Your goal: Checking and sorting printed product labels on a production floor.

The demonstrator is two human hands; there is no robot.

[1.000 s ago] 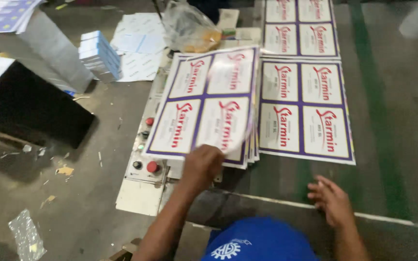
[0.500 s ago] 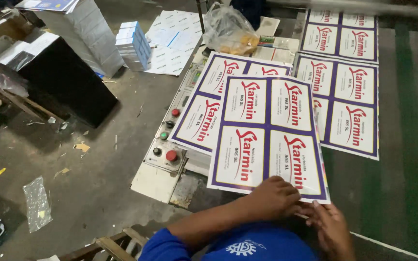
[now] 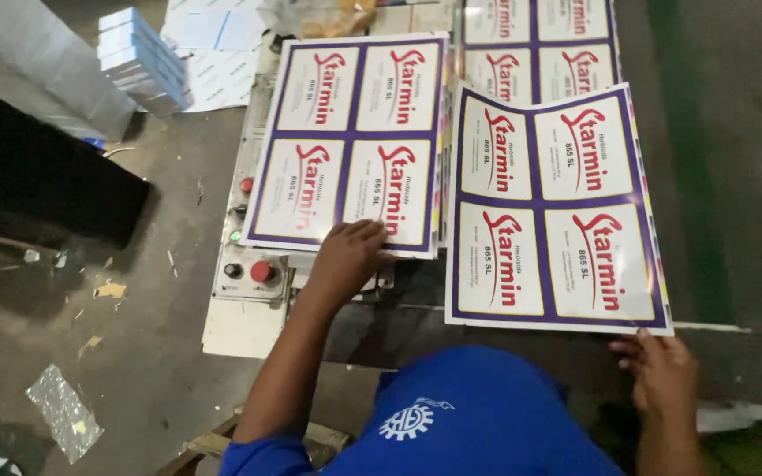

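1. Two glossy printed sheets side by side at the centre, each a purple-bordered rectangle divided into four white label panels with red script and small dark print.
2. Left sheet (image 3: 354,141) lying flat on a stack of like sheets, partly over the control panel (image 3: 249,238) of a cream machine; thin colour strip along its right edge.
3. Left hand (image 3: 346,256) pressed flat on that sheet's lower edge, fingers spread over the bottom right panel; grip not closed round anything, just resting palm down.
4. Right sheet (image 3: 557,207) slightly tilted, overlapping the stack's right edge and a further printed sheet (image 3: 540,40) of the same design at the top.
5. Right hand (image 3: 659,375) at the lower right corner of the right sheet, fingertips touching its bottom edge; whether pinched on the paper, cannot tell.
6. Control panel with a red round button (image 3: 262,271), a smaller red one above, a green lamp and a black knob, all on worn painted metal.
7. Upper left: stack of blue-and-white flat cartons (image 3: 143,57) beside a grey wrapped block (image 3: 46,62); black slab (image 3: 37,176) below.
8. Dusty concrete floor (image 3: 116,370) with paper scraps and a crumpled clear plastic piece (image 3: 63,410).
9. Blue cap (image 3: 478,414) with white emblem at bottom centre.
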